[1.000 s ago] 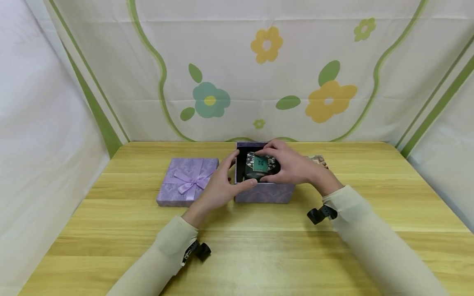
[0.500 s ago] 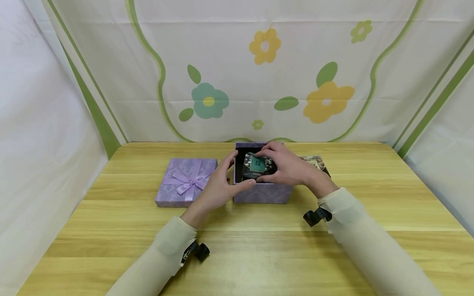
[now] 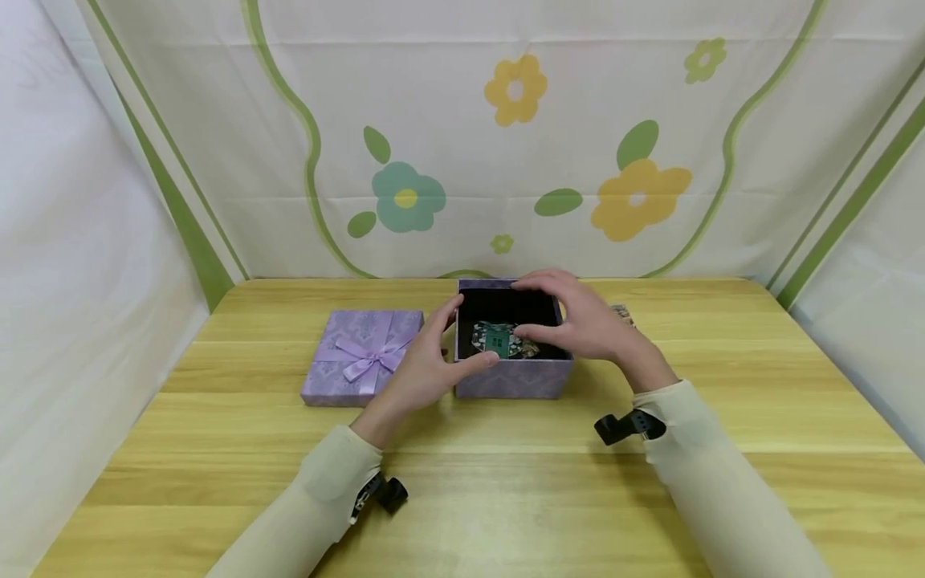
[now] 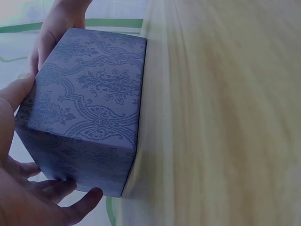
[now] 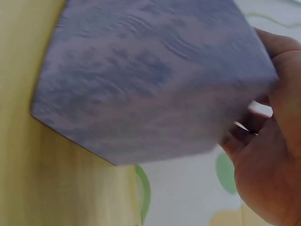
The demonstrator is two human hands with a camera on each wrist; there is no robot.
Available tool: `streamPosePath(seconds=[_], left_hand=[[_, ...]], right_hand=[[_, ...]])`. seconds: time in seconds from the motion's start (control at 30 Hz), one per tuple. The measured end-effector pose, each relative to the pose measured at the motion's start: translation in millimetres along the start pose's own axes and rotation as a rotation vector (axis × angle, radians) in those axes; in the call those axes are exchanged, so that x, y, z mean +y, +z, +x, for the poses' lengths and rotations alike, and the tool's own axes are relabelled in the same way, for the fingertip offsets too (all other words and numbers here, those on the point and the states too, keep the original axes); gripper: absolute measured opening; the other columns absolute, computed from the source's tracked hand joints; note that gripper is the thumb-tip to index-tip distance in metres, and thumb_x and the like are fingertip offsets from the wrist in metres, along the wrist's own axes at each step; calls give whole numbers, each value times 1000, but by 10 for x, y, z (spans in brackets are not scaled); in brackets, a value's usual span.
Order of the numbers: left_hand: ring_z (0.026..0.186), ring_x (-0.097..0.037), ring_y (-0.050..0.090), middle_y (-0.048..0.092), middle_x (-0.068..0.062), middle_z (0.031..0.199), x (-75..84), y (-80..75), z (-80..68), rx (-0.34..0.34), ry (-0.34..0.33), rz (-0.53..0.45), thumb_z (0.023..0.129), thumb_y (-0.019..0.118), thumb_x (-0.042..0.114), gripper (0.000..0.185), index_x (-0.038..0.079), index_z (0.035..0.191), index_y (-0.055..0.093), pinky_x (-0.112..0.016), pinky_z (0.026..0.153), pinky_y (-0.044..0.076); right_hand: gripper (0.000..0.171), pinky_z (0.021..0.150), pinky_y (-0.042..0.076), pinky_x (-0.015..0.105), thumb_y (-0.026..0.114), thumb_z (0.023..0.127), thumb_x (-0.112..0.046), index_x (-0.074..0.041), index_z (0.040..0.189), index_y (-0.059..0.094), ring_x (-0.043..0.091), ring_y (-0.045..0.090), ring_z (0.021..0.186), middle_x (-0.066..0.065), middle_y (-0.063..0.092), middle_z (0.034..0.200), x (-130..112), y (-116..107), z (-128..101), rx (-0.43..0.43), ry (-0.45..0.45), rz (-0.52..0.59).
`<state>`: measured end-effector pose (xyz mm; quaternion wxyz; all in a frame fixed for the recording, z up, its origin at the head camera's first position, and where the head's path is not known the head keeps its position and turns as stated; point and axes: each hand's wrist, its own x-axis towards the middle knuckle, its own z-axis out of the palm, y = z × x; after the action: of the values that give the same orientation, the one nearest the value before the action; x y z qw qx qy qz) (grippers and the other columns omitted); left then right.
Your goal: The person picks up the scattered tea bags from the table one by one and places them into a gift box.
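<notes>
A purple patterned gift box (image 3: 515, 379) stands uncovered on the table, with a black interior. Inside, near the front wall, lies a dark floral package (image 3: 497, 340) with a green label; its lower part is hidden. My left hand (image 3: 432, 357) holds the box at its left front corner, thumb over the front rim and fingers along the left side. Over the box's right half is my right hand (image 3: 581, 321), its thumb above the package and its fingers at the back rim. In the right wrist view, that hand (image 5: 273, 127) is beside the box's side.
The purple lid (image 3: 363, 357) with a ribbon bow lies left of the box. Partly behind my right forearm is a patterned item (image 3: 623, 313). A floral curtain (image 3: 462, 144) rises at the table's (image 3: 462, 482) back edge.
The package has gone lower into the box and toward its front. My right hand has let go of it and spread its fingers toward the back rim. The left hand stays put.
</notes>
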<state>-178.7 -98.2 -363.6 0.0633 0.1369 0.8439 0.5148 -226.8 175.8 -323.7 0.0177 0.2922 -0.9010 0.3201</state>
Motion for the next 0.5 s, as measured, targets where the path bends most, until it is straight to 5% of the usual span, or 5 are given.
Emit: streamPosePath(seconds=[0.27, 0.5], left_hand=[[164, -29, 25, 24, 5, 176, -2, -8, -19, 1, -14, -5, 88, 80, 61, 104, 41, 170, 18, -69, 125, 30], [164, -30, 25, 23, 5, 177, -23, -17, 0, -6, -1, 1, 89, 79, 61, 103, 41, 170, 17, -69, 125, 31]], right_hand=[[56, 122, 36, 61, 80, 97, -17, -20, 149, 61, 27, 47, 146, 6, 55, 155, 191, -321, -233, 123, 7, 116], [62, 123, 33, 61, 82, 96, -20, -23, 152, 57, 27, 43, 149, 4, 51, 158, 371, -529, -376, 150, 90, 104]])
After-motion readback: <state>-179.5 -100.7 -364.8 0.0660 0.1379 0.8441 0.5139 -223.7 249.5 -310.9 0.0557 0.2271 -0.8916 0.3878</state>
